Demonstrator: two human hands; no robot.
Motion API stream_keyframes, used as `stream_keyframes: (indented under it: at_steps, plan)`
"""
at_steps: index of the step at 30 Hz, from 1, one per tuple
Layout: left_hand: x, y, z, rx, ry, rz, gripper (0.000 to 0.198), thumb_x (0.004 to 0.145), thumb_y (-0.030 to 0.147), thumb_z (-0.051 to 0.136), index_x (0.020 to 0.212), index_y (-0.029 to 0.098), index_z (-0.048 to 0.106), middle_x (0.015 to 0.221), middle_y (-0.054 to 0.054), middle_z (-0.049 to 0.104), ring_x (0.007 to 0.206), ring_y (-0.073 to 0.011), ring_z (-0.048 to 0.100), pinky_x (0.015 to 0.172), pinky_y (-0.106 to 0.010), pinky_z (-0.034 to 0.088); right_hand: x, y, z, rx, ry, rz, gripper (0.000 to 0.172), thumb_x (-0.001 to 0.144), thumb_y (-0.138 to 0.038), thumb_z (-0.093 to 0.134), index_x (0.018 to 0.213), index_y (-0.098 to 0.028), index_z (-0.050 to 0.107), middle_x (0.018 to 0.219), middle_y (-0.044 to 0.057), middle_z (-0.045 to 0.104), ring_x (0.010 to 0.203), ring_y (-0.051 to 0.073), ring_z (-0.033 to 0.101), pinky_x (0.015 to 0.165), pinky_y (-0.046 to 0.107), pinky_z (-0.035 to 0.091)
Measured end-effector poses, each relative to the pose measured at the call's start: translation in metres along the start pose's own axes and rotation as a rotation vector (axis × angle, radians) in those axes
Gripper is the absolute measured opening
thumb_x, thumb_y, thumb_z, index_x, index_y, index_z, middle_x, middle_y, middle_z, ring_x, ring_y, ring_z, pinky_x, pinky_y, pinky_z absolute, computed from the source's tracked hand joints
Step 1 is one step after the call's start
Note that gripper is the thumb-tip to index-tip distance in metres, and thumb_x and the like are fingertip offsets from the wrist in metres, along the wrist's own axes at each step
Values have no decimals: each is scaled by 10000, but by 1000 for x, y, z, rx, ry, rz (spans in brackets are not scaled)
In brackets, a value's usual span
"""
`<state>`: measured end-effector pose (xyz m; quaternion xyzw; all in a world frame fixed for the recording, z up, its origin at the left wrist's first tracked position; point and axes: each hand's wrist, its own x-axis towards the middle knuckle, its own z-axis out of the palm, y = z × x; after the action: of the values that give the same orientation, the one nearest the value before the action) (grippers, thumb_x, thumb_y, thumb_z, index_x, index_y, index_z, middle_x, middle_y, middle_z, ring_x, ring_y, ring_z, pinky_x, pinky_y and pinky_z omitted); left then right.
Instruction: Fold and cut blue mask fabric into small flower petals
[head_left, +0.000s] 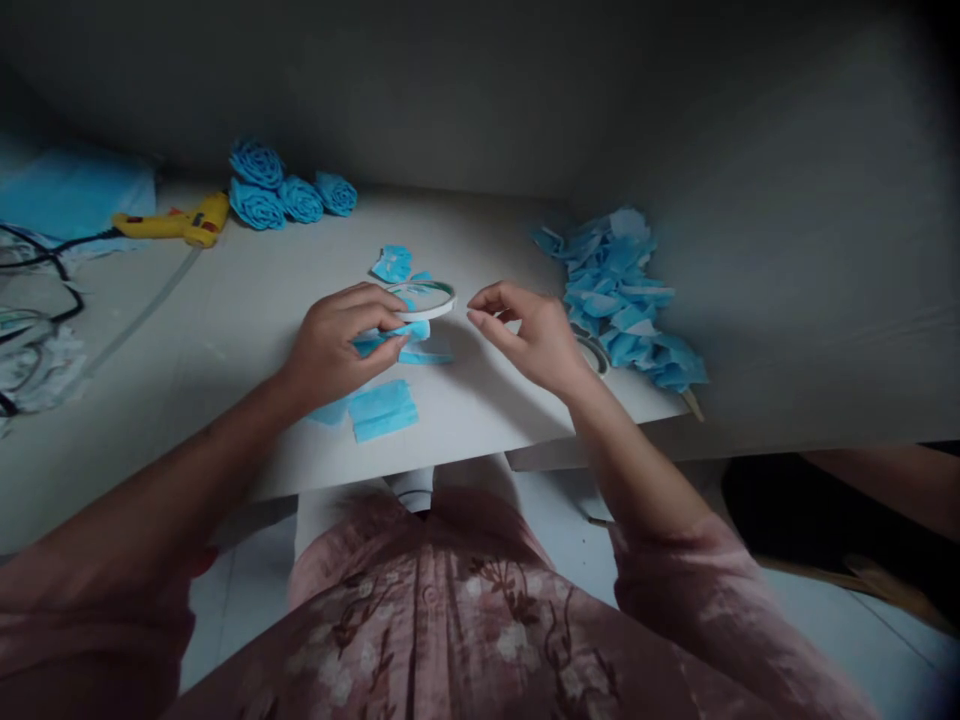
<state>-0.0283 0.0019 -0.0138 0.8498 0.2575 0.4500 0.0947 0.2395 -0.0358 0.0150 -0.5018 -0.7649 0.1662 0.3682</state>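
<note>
With my left hand (321, 345) I grip a thin white ring (439, 309) by its left side, above the middle of the table (480, 228), along with a small blue piece (418, 331). My right hand (470, 310) is just right of the ring, fingers bent; whether it pinches anything, I can't tell. A folded blue sheet (384, 412) lies nearer me, a crinkled blue petal (392, 263) farther off. To the right is a blue heap (619, 290); far left, four blue rosettes (257, 204) sit beside a yellow glue gun (206, 220).
</note>
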Motion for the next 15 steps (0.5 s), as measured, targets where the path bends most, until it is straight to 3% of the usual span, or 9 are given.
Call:
stream_keyframes:
  at_steps: [6, 10, 15]
  plan:
    - [-1, 0, 0, 92, -89, 125, 104, 935, 228, 647, 833, 246, 661, 1054, -72, 832, 933, -227, 785, 829, -370, 632, -3, -15, 11, -205, 8, -60, 226, 991, -363, 606, 1020, -178, 733, 939, 72, 789, 872, 202, 718, 787, 319, 502]
    - [-1, 1, 0, 117, -137, 104, 115, 939, 208, 619, 839, 244, 664, 1087, -78, 833, 964, -233, 781, 856, -388, 631, -2, -18, 14, -297, 10, -48, 178, 958, -244, 562, 981, -178, 726, 957, 87, 785, 882, 208, 701, 799, 327, 476]
    - [-1, -4, 2, 38, -128, 41, 80, 881, 254, 660, 804, 271, 678, 1056, -62, 827, 961, -258, 776, 861, -414, 628, 1, -9, 9, -85, -13, 37, 137, 910, -244, 558, 890, -200, 686, 881, 51, 756, 798, 179, 652, 776, 310, 489]
